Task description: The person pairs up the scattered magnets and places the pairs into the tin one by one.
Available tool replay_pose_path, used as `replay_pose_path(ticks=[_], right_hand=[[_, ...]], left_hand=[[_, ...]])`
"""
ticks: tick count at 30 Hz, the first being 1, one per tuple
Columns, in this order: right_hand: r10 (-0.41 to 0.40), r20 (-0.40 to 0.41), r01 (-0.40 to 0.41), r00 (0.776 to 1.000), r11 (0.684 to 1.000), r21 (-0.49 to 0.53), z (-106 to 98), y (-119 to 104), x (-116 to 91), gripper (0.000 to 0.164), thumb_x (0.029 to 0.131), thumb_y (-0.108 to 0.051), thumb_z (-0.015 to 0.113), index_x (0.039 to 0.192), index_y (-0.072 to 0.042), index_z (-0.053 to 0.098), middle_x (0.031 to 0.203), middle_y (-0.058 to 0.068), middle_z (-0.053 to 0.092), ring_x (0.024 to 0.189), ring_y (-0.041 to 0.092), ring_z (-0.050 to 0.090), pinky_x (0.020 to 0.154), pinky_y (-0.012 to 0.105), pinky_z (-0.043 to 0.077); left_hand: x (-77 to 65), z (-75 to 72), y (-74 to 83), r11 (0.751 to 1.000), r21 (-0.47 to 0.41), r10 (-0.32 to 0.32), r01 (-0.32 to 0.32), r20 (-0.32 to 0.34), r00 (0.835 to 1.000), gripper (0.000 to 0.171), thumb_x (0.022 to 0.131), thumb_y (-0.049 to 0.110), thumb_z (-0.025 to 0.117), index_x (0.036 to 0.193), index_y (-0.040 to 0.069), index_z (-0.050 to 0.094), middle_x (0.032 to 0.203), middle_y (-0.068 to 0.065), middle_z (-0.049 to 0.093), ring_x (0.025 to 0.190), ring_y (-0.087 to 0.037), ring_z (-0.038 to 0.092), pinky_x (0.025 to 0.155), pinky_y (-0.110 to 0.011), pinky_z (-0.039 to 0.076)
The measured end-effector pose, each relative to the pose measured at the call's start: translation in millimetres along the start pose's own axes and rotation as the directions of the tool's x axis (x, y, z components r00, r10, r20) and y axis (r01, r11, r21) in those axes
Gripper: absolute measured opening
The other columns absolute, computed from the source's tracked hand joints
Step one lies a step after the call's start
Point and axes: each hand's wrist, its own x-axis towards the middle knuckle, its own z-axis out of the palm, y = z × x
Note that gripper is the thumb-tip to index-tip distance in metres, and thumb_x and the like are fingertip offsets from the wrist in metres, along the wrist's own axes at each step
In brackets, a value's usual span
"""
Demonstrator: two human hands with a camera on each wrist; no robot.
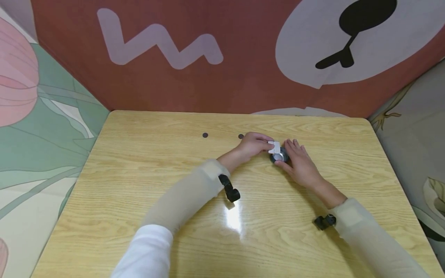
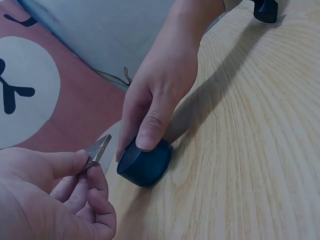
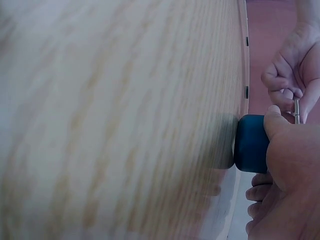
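Note:
In the head view my left hand [image 1: 253, 144] pinches a small flat whitish piece [image 1: 276, 146] between thumb and fingers. Seen from the left wrist, this metal piece [image 2: 103, 148] looks thin and angled, its lower end hidden by the fingertips. A short, round, dark blue container [image 2: 145, 167] stands on the table, with a silvery round top [image 1: 277, 156] in the head view. My right hand [image 1: 300, 164] holds it from the right, thumb at the near rim and fingers round the far side. The whitish piece overlaps the container's far left edge in the head view.
Two small dark discs, one at the left [image 1: 205, 135] and one beside my left hand [image 1: 241, 136], lie towards the back of the wooden table [image 1: 156, 154]. A reddish patterned wall [image 1: 208, 88] rises behind the table's far edge.

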Motion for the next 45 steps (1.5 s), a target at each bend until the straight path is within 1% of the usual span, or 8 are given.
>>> replay_pose_path(ticks=[6, 12, 15, 23, 30, 35, 40, 45], right_hand=[[-0.006, -0.006, 0.006, 1.000, 1.000, 0.003, 0.4, 0.4, 0.2, 0.080, 0.103, -0.036, 0.060, 0.155, 0.013, 0.023, 0.160, 0.034, 0.021, 0.151, 0.049, 0.011, 0.119, 0.064, 0.010], [-0.017, -0.016, 0.017, 1.000, 1.000, -0.004, 0.6, 0.8, 0.1, 0.081, 0.102, -0.035, 0.062, 0.154, 0.014, 0.024, 0.160, 0.035, 0.023, 0.150, 0.050, 0.013, 0.118, 0.065, 0.011], [-0.019, -0.019, 0.019, 1.000, 1.000, -0.005, 0.6, 0.4, -0.1, 0.080, 0.102, -0.035, 0.062, 0.154, 0.014, 0.025, 0.159, 0.035, 0.023, 0.150, 0.051, 0.014, 0.118, 0.065, 0.012], [-0.013, -0.023, 0.013, 1.000, 1.000, -0.003, 0.2, -0.7, 0.2, 0.079, 0.103, -0.036, 0.062, 0.153, 0.015, 0.027, 0.158, 0.036, 0.024, 0.149, 0.051, 0.015, 0.119, 0.065, 0.011], [-0.006, -0.020, 0.006, 1.000, 1.000, 0.000, 1.8, 2.2, 1.6, 0.080, 0.103, -0.038, 0.061, 0.153, 0.014, 0.027, 0.159, 0.035, 0.024, 0.150, 0.050, 0.013, 0.119, 0.063, 0.010], [-0.010, -0.015, 0.010, 1.000, 1.000, -0.001, 2.2, 1.9, 1.6, 0.080, 0.103, -0.037, 0.061, 0.153, 0.014, 0.026, 0.159, 0.035, 0.024, 0.150, 0.049, 0.013, 0.119, 0.063, 0.010], [-0.013, -0.011, 0.013, 1.000, 1.000, 0.000, 1.7, 2.1, 1.9, 0.080, 0.103, -0.037, 0.061, 0.153, 0.014, 0.026, 0.159, 0.035, 0.024, 0.150, 0.050, 0.013, 0.119, 0.064, 0.011], [-0.020, -0.015, 0.020, 1.000, 1.000, 0.002, 1.6, 2.7, 2.1, 0.081, 0.102, -0.037, 0.062, 0.153, 0.014, 0.026, 0.158, 0.036, 0.025, 0.150, 0.051, 0.014, 0.118, 0.065, 0.012]], left_hand=[[4.3, 6.3, -3.6, 0.999, -0.034, -0.015, 0.015, -0.006, 1.000, 0.026, 0.093, -0.002, 0.071, 0.117, -0.010, 0.070, 0.109, -0.018, 0.072, 0.080, -0.011, 0.064, 0.092, -0.041, 0.056], [7.6, 12.3, -7.2, 1.000, 0.016, -0.010, 0.011, -0.023, 1.000, 0.023, 0.092, 0.000, 0.073, 0.114, -0.007, 0.073, 0.100, -0.014, 0.073, 0.072, -0.008, 0.062, 0.080, -0.034, 0.057], [7.6, 14.7, -7.9, 0.999, 0.029, -0.021, 0.022, -0.028, 0.999, 0.022, 0.092, 0.000, 0.073, 0.113, -0.006, 0.074, 0.101, -0.014, 0.074, 0.072, -0.008, 0.062, 0.076, -0.031, 0.057], [8.9, 16.3, -12.0, 0.997, 0.037, -0.065, 0.068, -0.068, 0.996, 0.019, 0.092, -0.001, 0.073, 0.110, -0.005, 0.075, 0.104, -0.014, 0.074, 0.078, -0.012, 0.067, 0.077, -0.030, 0.058], [12.4, 16.8, -13.2, 0.997, 0.043, -0.054, 0.058, -0.087, 0.995, 0.017, 0.090, -0.003, 0.074, 0.106, -0.007, 0.076, 0.101, -0.015, 0.074, 0.073, -0.010, 0.065, 0.076, -0.029, 0.059], [14.0, 18.3, -12.5, 0.989, 0.149, -0.007, 0.017, -0.073, 0.997, 0.016, 0.089, -0.002, 0.076, 0.105, -0.006, 0.076, 0.098, -0.014, 0.075, 0.070, -0.008, 0.062, 0.072, -0.024, 0.057], [14.1, 21.0, -8.7, 0.957, 0.290, 0.045, -0.022, -0.070, 0.997, 0.014, 0.088, 0.006, 0.080, 0.100, 0.000, 0.079, 0.098, -0.008, 0.075, 0.084, -0.010, 0.064, 0.070, -0.017, 0.050], [14.9, 23.4, -5.9, 0.945, 0.326, 0.045, -0.020, -0.070, 0.997, 0.015, 0.087, 0.008, 0.082, 0.100, 0.001, 0.079, 0.099, -0.007, 0.075, 0.093, -0.015, 0.066, 0.073, -0.018, 0.049]])
